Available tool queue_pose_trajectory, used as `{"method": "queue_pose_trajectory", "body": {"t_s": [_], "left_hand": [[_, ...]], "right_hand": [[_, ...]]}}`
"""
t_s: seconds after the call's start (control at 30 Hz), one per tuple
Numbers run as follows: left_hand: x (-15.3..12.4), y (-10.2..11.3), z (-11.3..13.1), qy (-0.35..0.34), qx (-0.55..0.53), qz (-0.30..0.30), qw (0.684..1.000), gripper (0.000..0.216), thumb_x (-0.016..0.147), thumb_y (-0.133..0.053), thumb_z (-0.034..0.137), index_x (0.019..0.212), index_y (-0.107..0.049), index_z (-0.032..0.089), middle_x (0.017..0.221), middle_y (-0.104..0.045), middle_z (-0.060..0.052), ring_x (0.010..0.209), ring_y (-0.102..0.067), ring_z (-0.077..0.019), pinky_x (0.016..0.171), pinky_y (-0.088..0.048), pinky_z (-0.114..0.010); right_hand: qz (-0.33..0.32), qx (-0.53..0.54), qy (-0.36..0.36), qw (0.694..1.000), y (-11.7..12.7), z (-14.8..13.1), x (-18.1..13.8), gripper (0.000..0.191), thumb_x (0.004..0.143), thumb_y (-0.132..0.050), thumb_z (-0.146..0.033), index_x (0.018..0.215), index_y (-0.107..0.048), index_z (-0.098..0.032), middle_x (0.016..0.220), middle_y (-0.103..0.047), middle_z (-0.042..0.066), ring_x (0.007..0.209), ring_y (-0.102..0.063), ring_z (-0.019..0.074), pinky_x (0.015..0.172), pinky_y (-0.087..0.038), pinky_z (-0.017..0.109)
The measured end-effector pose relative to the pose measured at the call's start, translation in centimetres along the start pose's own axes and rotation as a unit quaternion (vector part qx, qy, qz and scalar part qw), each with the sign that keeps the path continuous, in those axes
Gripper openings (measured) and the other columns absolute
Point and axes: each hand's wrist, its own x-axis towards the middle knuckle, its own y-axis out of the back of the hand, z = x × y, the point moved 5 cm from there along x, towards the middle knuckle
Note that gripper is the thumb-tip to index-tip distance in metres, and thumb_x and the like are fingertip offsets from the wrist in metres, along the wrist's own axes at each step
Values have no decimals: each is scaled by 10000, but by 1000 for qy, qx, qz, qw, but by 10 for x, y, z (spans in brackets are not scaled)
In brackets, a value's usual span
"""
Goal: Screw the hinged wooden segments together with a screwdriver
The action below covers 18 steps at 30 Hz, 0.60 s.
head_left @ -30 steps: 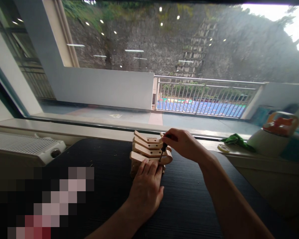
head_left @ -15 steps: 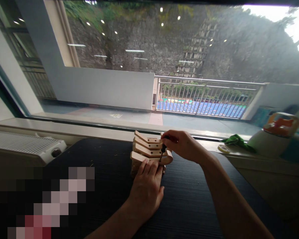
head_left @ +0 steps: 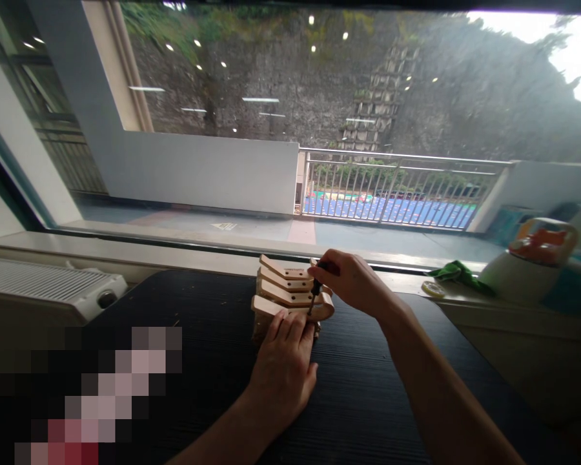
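A wooden piece with several pale, bent hook-like strips sits on the dark table. Dark holes dot the strips. My left hand lies over its near side, the fingers gripping the nearest strip and the rough block beneath. In my right hand, closed around its dark handle, is a screwdriver. It stands nearly upright, its tip meeting the nearest strip just beyond my left fingertips. My left fingers hide part of that strip, so I cannot see whether a screw is under the tip.
The black table reaches to the windowsill. On the sill at right are a green cloth, a roll of tape and a white container with an orange top. A white radiator stands at left.
Both hands stay in nearly the same place on the wooden piece. My right hand and forearm have shifted slightly left, with the screwdriver still at the nearest strip; the whole view has shifted slightly.
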Motion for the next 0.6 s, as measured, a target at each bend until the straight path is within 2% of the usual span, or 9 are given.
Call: {"method": "queue_pose_trajectory", "body": {"t_s": [0.2,0.43,0.6], "left_hand": [[0,1,0,-4,5,8,1000,520,791,-542,314,1280,-484,147,1303,-491,-104,1243,-407,-283,1115,-275,-454],[-1,0,0,-1,1,5,1000,530,790,-547,319,1285,-478,145,1309,-487,-101,1247,-403,-274,1125,-257,-446],[0,1,1,3,3,1,1000,531,781,-557,317,1276,-486,140,1303,-490,-108,1239,-412,-281,1117,-274,-453]], "right_hand": [[-39,39,44,998,4,-14,-5,203,844,-527,-386,879,-650,-228,629,-576,-41,556,-455,86,520,-327,214],[-35,35,46,998,3,-17,-4,213,848,-527,-363,817,-662,-201,607,-588,-33,537,-470,81,519,-318,214],[-9,10,10,1000,2,-5,0,244,838,-528,-382,748,-635,-183,564,-553,-31,510,-434,83,510,-303,221]]}}
